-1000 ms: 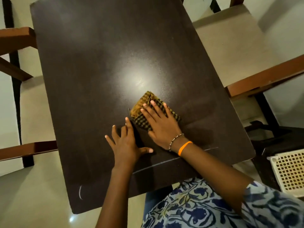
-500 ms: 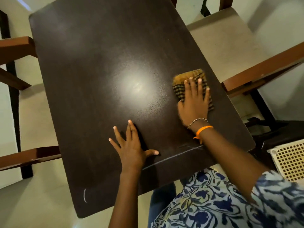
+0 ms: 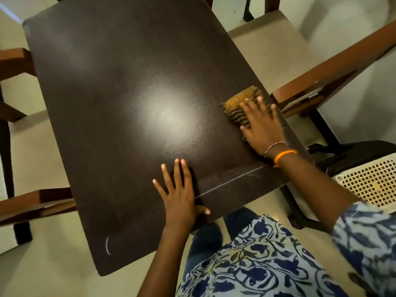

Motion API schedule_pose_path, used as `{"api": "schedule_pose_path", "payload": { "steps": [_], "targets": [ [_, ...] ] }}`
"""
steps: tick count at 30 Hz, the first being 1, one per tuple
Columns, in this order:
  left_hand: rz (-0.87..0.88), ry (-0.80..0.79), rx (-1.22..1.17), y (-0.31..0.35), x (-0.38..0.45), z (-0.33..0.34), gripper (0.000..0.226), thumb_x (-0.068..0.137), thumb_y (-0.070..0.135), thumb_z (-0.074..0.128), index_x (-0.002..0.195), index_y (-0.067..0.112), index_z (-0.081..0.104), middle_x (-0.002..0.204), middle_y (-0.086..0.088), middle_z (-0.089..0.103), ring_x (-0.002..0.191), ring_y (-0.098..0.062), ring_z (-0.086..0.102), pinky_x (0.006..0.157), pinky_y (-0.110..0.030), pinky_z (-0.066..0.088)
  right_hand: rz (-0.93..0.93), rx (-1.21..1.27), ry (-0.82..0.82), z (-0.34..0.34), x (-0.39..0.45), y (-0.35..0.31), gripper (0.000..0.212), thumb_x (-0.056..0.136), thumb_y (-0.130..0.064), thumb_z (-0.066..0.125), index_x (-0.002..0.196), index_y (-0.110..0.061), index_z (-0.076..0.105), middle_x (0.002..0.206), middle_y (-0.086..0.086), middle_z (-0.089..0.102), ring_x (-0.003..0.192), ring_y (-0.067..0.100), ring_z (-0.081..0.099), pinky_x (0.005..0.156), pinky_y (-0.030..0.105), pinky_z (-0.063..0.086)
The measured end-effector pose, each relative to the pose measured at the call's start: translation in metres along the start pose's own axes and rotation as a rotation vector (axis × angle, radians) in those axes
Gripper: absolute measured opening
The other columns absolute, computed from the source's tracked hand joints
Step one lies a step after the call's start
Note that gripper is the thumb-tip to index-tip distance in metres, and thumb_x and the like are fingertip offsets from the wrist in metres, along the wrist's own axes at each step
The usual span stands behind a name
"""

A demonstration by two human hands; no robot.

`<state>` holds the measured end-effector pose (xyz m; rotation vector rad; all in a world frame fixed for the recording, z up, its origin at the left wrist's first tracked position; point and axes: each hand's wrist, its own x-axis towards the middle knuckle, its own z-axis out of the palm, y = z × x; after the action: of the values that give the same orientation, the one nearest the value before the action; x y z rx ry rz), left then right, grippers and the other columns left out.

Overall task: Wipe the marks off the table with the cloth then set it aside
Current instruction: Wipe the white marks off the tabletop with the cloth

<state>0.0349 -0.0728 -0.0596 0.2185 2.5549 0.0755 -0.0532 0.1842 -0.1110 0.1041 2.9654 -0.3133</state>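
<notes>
A dark brown table [image 3: 111, 86] fills the view. On its right edge lies a yellow and black checked cloth [image 3: 237, 106]. My right hand [image 3: 260, 127] presses flat on the cloth with straight fingers and looks motion-blurred. My left hand [image 3: 179, 194] rests flat on the table near the front edge, fingers spread. A long white chalk line [image 3: 229, 182] runs across the table between my hands' wrists. A short curved white mark [image 3: 107, 245] sits near the front left corner.
Wooden chairs with pale seats stand to the right [image 3: 334, 67] and to the left [image 3: 25, 204] of the table. A white perforated plastic basket [image 3: 372, 181] sits on the floor at the right. The floor is pale tile.
My right hand has slid the cloth from the table's middle out to its right edge. My left hand has stayed pressed flat near the front.
</notes>
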Motion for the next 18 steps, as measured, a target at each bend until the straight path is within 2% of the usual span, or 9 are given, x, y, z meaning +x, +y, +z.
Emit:
{"api": "schedule_pose_path", "payload": {
  "steps": [3,7,9,11,13,15,17,18],
  "targets": [
    [0.011,0.018,-0.002,0.001,0.001,0.001,0.136,0.063,0.059,0.071,0.135,0.013,-0.035,0.153,-0.01,-0.03,0.129,-0.037,-0.041,0.102,-0.063,-0.02,0.099,-0.002,0.045,-0.013,0.001,0.026,0.061,0.09,-0.034,0.04,0.146,-0.016,0.024,0.157,0.005,0.021,0.147,0.027,0.006,0.116,0.054,0.003],
    [0.012,0.035,0.002,0.001,-0.001,0.002,0.137,0.061,0.059,0.072,0.135,0.011,-0.032,0.154,-0.007,-0.028,0.129,-0.034,-0.041,0.099,-0.06,-0.024,0.235,0.042,0.083,-0.001,-0.008,-0.032,0.065,0.09,-0.031,0.047,0.147,-0.012,0.021,0.157,0.01,0.018,0.146,0.032,0.005,0.116,0.052,0.0],
    [0.015,0.043,0.029,0.002,-0.002,0.002,0.138,0.06,0.061,0.071,0.136,0.011,-0.032,0.15,-0.005,-0.033,0.13,-0.034,-0.041,0.099,-0.059,-0.025,0.121,0.044,0.054,0.012,-0.026,-0.078,0.067,0.089,-0.032,0.047,0.147,-0.01,0.021,0.157,0.011,0.019,0.146,0.034,0.006,0.116,0.052,-0.002],
    [0.022,0.058,0.054,0.003,-0.004,0.001,0.136,0.061,0.063,0.069,0.136,0.01,-0.031,0.146,-0.005,-0.036,0.13,-0.033,-0.04,0.098,-0.058,-0.028,-0.087,0.022,0.0,0.027,-0.048,-0.121,0.065,0.087,-0.033,0.045,0.145,-0.009,0.027,0.155,0.011,0.025,0.145,0.034,0.013,0.115,0.05,0.001],
    [0.027,0.071,0.051,0.002,-0.006,0.002,0.133,0.063,0.065,0.067,0.135,0.01,-0.031,0.145,-0.005,-0.037,0.13,-0.031,-0.04,0.097,-0.054,-0.033,-0.251,-0.044,-0.079,0.031,-0.064,-0.139,0.062,0.083,-0.038,0.037,0.14,-0.012,0.04,0.149,0.007,0.039,0.141,0.031,0.029,0.113,0.049,0.016],
    [0.026,0.076,0.049,0.002,-0.007,0.005,0.133,0.064,0.064,0.066,0.134,0.011,-0.033,0.144,-0.005,-0.038,0.128,-0.029,-0.043,0.094,-0.051,-0.038,-0.366,-0.098,-0.123,0.026,-0.062,-0.121,0.064,0.078,-0.039,0.033,0.136,-0.014,0.046,0.144,0.005,0.047,0.137,0.029,0.038,0.11,0.049,0.023],
    [0.028,0.078,0.058,0.001,-0.007,0.007,0.134,0.064,0.063,0.066,0.133,0.011,-0.036,0.143,-0.004,-0.039,0.126,-0.028,-0.046,0.092,-0.049,-0.04,-0.405,-0.1,-0.098,0.019,-0.052,-0.084,0.064,0.078,-0.036,0.036,0.138,-0.015,0.042,0.146,0.006,0.043,0.139,0.029,0.034,0.112,0.05,0.018],
    [0.029,0.079,0.06,0.0,-0.005,0.008,0.134,0.064,0.064,0.066,0.133,0.011,-0.036,0.144,-0.004,-0.039,0.125,-0.028,-0.047,0.092,-0.049,-0.04,-0.341,-0.076,-0.058,0.015,-0.045,-0.061,0.063,0.08,-0.033,0.039,0.141,-0.015,0.037,0.15,0.007,0.038,0.142,0.03,0.027,0.114,0.049,0.013]
  ]
}}
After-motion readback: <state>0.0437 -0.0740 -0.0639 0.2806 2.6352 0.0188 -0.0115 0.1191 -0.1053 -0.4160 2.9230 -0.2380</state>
